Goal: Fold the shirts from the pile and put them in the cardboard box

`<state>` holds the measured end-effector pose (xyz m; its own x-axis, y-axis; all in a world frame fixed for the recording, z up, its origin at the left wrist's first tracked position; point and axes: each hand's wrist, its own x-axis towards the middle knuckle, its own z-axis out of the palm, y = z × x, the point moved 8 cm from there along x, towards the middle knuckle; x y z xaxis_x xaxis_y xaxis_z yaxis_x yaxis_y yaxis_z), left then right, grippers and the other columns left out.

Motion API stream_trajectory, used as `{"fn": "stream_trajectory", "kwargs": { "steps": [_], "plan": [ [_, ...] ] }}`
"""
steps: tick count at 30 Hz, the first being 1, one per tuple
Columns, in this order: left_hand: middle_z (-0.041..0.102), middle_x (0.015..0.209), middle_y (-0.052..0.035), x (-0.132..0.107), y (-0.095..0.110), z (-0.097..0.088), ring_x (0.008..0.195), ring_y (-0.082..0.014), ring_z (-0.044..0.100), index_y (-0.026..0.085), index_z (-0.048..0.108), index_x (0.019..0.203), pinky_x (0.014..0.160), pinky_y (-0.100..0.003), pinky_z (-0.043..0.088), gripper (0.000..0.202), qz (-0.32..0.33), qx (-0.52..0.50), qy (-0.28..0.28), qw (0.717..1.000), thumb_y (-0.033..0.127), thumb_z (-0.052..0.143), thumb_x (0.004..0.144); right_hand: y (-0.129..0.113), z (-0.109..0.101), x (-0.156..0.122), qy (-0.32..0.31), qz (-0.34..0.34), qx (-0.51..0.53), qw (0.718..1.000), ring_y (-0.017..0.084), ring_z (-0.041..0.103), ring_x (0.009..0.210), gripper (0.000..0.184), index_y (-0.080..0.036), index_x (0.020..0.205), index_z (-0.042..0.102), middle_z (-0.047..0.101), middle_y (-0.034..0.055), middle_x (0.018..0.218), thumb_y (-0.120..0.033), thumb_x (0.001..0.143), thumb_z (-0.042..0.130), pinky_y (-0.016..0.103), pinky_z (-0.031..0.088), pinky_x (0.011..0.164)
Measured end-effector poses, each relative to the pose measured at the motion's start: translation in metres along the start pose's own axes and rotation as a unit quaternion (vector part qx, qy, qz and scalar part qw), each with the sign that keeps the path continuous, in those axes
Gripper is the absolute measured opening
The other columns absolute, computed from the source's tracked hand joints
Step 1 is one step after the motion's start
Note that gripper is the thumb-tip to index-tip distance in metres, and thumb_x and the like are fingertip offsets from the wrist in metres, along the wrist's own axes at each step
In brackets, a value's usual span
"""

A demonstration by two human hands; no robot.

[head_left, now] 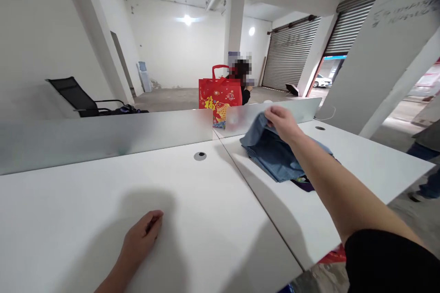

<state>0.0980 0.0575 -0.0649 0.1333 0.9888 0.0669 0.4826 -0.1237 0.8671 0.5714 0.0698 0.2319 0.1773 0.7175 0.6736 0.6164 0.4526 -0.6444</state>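
My right hand (282,122) reaches out over the right part of the table and pinches the upper edge of a blue denim garment (275,158). That edge is lifted, while the rest lies in folds on the white tabletop. What kind of garment it is, I cannot tell. Under it, a dark purple cloth (304,184) with a small coloured print sticks out, partly covered by my forearm. My left hand (142,234) is low over the left part of the table, fingers curled together with nothing visible in them.
A frosted divider (165,130) runs along the back of the white table (85,201). Behind it stands a red gift bag (220,94); a person (243,73) is beyond. Cable holes (200,156) pierce the tabletop. A black chair (70,94) is at left, another person's legs (428,169) at right.
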Motion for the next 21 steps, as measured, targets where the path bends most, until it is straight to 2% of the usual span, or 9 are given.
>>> {"fn": "stream_trajectory", "kwargs": {
  "steps": [2,5,7,9,11,13,15,17,21],
  "plan": [
    [0.063,0.075,0.0011,0.000,0.002,-0.002,0.062,-0.0162,0.059,0.024,0.062,0.100,0.063,-0.029,0.050,0.042,0.015,-0.027,0.017,0.999,0.059,0.060,0.077,-0.072,0.032,0.015,-0.044,-0.068,0.109,0.991,0.007,0.043,0.054,0.027,-0.019,0.078,0.053,0.045,-0.0061,0.061,-0.042,0.088,0.063,0.020,0.035,0.050],
    [0.065,0.093,-0.0039,-0.001,0.009,-0.006,0.075,-0.0180,0.063,0.022,0.055,0.117,0.068,-0.031,0.051,0.056,0.055,-0.077,0.048,0.994,0.054,0.069,0.072,-0.165,0.070,0.016,-0.066,-0.108,0.171,0.977,0.006,0.048,0.059,0.025,-0.018,0.082,0.052,0.046,-0.0060,0.065,-0.040,0.092,0.060,0.018,0.041,0.057],
    [0.062,0.116,-0.0095,-0.004,0.018,-0.008,0.094,-0.0220,0.063,0.024,0.046,0.132,0.076,-0.034,0.052,0.076,0.101,-0.098,0.060,0.988,0.048,0.076,0.066,-0.213,0.095,0.005,-0.084,-0.122,0.183,0.972,0.005,0.050,0.063,0.023,-0.016,0.083,0.052,0.044,-0.0065,0.066,-0.035,0.094,0.058,0.018,0.043,0.061],
    [0.056,0.132,-0.0118,-0.011,0.030,-0.003,0.109,-0.0264,0.060,0.027,0.039,0.140,0.085,-0.039,0.052,0.091,0.147,-0.104,0.038,0.983,0.043,0.080,0.061,-0.252,0.121,-0.012,-0.115,-0.132,0.183,0.967,0.004,0.049,0.062,0.021,-0.015,0.082,0.051,0.043,-0.0072,0.064,-0.031,0.094,0.057,0.018,0.043,0.062],
    [0.058,0.132,-0.0117,-0.020,0.041,0.005,0.111,-0.0288,0.059,0.026,0.046,0.137,0.091,-0.043,0.050,0.081,0.167,-0.100,0.010,0.981,0.043,0.077,0.064,-0.286,0.147,-0.032,-0.154,-0.151,0.178,0.960,0.003,0.048,0.060,0.022,-0.015,0.078,0.051,0.041,-0.0077,0.063,-0.028,0.094,0.057,0.017,0.043,0.061],
    [0.065,0.120,-0.0115,-0.031,0.051,0.005,0.109,-0.0299,0.061,0.023,0.060,0.122,0.093,-0.044,0.049,0.055,0.167,-0.088,0.023,0.982,0.045,0.067,0.073,-0.317,0.170,-0.051,-0.196,-0.177,0.174,0.949,0.004,0.051,0.061,0.022,-0.015,0.075,0.050,0.040,-0.0076,0.063,-0.025,0.094,0.055,0.017,0.044,0.063],
    [0.070,0.104,-0.0107,-0.039,0.059,-0.007,0.104,-0.0293,0.063,0.021,0.067,0.103,0.090,-0.043,0.050,0.034,0.154,-0.077,0.072,0.982,0.045,0.054,0.081,-0.338,0.182,-0.063,-0.220,-0.187,0.172,0.942,0.004,0.053,0.062,0.021,-0.016,0.075,0.050,0.041,-0.0073,0.063,-0.020,0.095,0.052,0.018,0.044,0.062],
    [0.070,0.088,-0.0085,-0.042,0.066,-0.035,0.091,-0.0265,0.065,0.020,0.066,0.088,0.081,-0.040,0.051,0.030,0.127,-0.081,0.132,0.980,0.042,0.046,0.085,-0.342,0.179,-0.059,-0.196,-0.163,0.180,0.950,0.005,0.050,0.056,0.021,-0.017,0.074,0.051,0.043,-0.0069,0.061,-0.016,0.095,0.052,0.018,0.042,0.055],
    [0.057,0.066,0.0003,-0.044,0.087,-0.129,0.066,-0.0163,0.055,0.020,0.056,0.074,0.062,-0.027,0.046,0.029,0.090,-0.152,0.244,0.954,0.044,0.046,0.087,-0.297,0.136,-0.021,-0.086,-0.081,0.172,0.978,0.007,0.041,0.050,0.019,-0.019,0.073,0.052,0.042,-0.0054,0.060,-0.016,0.091,0.057,0.021,0.037,0.048]
  ]
}}
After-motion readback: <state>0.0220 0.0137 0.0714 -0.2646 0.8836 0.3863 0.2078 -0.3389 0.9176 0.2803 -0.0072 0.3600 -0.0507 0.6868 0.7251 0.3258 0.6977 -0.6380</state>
